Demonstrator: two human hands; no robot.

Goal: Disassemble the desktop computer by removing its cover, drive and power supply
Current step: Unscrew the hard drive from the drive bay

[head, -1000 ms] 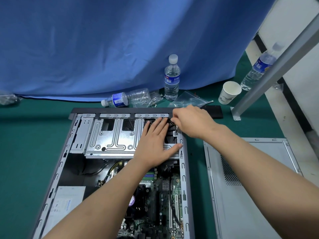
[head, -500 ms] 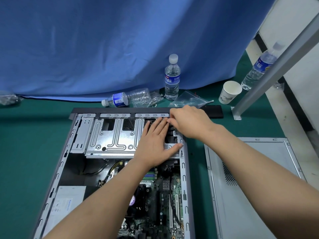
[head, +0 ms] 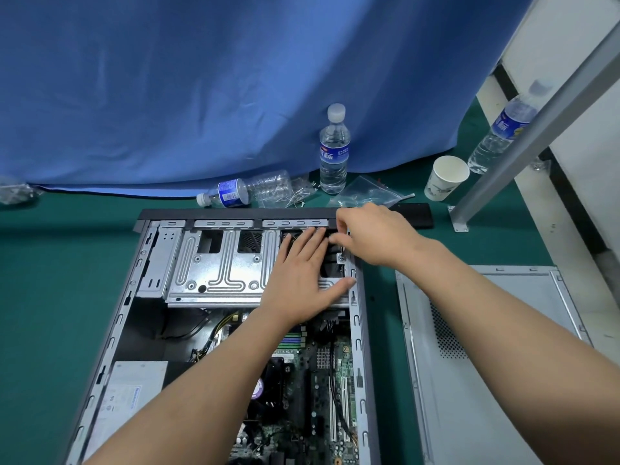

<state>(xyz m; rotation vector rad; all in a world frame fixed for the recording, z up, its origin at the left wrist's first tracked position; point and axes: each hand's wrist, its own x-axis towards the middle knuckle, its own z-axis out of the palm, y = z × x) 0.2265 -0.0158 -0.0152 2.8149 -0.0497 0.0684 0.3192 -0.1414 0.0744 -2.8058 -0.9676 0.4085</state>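
Note:
The open computer case point(head: 134, 297) lies flat on the green table. Its removed side cover point(head: 496, 347) lies to the right. A silver drive cage point(head: 218, 263) spans the far end of the case. My left hand point(head: 302, 280) lies flat with straight fingers on the cage's right part. My right hand point(head: 372, 233) hovers over the far right corner of the case, its fingers curled down onto something dark there; what they touch is hidden. The power supply point(head: 127, 397) sits at the near left of the case, and the motherboard point(head: 322, 380) at the near right.
An upright water bottle point(head: 333, 149), a lying empty bottle point(head: 245, 193), plastic bags point(head: 365, 193) and a paper cup point(head: 446, 177) stand behind the case by the blue curtain point(head: 235, 95). A grey metal post point(head: 523, 135) slants at the right, with another bottle point(head: 503, 132) behind it.
My right hand has shifted slightly left and farther along the case's far right corner. My left hand stays flat on the drive cage.

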